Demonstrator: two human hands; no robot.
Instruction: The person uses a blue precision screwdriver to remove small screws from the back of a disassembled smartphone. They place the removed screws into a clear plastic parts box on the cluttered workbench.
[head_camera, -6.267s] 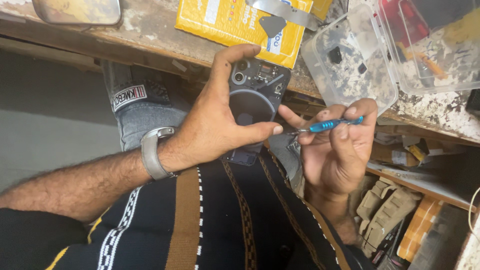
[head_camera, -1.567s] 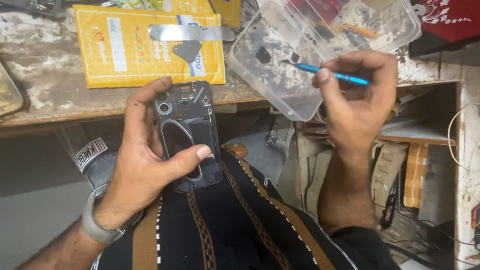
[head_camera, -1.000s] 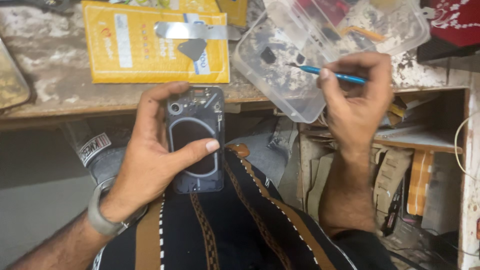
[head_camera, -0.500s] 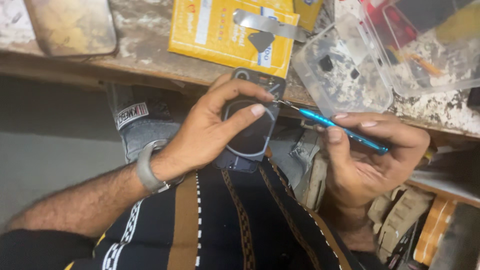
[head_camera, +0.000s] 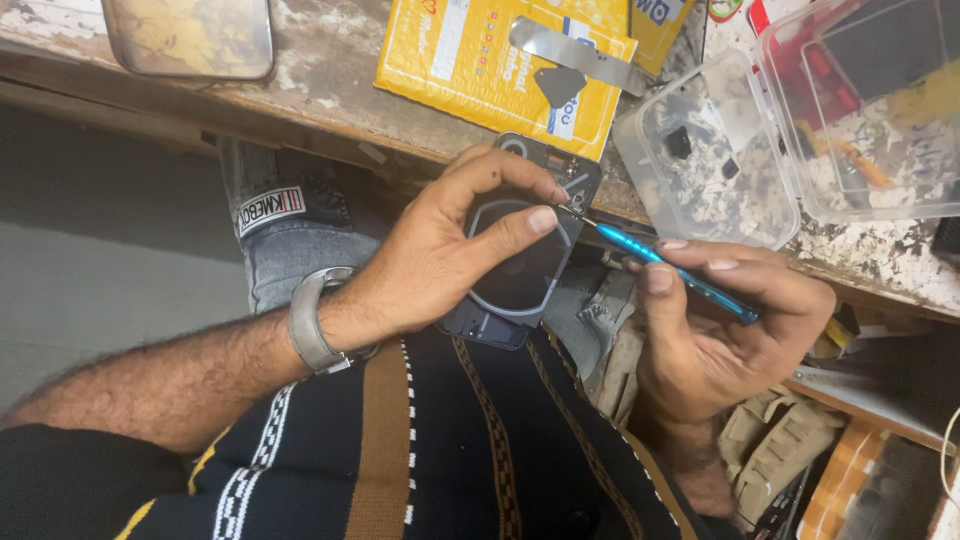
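Observation:
My left hand (head_camera: 450, 250) grips an opened dark phone body (head_camera: 525, 265) with a round coil ring on its back, thumb and forefinger pinched near its right edge. My right hand (head_camera: 720, 330) holds a thin blue screwdriver (head_camera: 670, 270) like a pen. Its metal tip touches the phone's right edge, just beside my left fingertips. A grey watch sits on my left wrist. Both hands hover over my lap, just in front of the worn workbench edge (head_camera: 330, 140).
On the bench lie a yellow padded envelope (head_camera: 470, 70) with a metal strip and a dark pick on it, a clear plastic tub (head_camera: 700, 160) of small parts, a second clear tub (head_camera: 870, 110), and a phone (head_camera: 190, 35) at the far left. Shelves with clutter sit lower right.
The right hand came away from the clear tub with the screwdriver and brought its tip to the phone. The left hand shifted its grip, fingers now pinching by the tip.

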